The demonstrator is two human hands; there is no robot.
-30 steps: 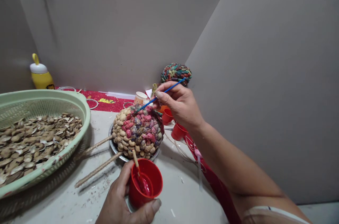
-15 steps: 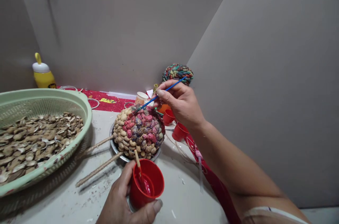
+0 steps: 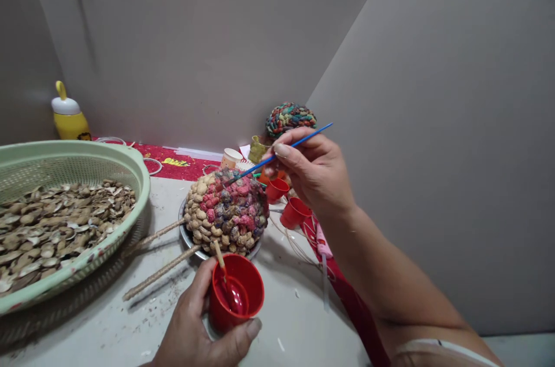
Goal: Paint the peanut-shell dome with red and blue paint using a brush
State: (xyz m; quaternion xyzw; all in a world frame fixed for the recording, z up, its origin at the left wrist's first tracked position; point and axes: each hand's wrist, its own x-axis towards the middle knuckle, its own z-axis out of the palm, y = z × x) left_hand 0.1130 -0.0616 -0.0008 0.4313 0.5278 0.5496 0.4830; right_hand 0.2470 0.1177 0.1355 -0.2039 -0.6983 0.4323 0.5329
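Observation:
My right hand (image 3: 314, 173) pinches a thin blue paintbrush (image 3: 277, 154), its tip just above the top of a dome of peanut shells (image 3: 228, 214). The dome is partly painted pink and purple, its left side bare tan, and it sits in a metal dish (image 3: 187, 238). My left hand (image 3: 197, 329) grips a small red cup (image 3: 236, 292) of red paint near the table's front edge. A wooden stick (image 3: 219, 260) stands in that cup.
A green plastic basket (image 3: 69, 165) of shell pieces fills the left. Two twine-wrapped sticks (image 3: 158, 271) lie beside the dish. Behind stand more red cups (image 3: 295, 212), a paper cup (image 3: 229, 157), a multicoloured shell ball (image 3: 289, 117) and a yellow bottle (image 3: 69, 118). Grey walls close in behind and right.
My right hand has drawn the brush back to the right and slightly up, lifting its tip off the shells. The left hand and red cup have barely shifted.

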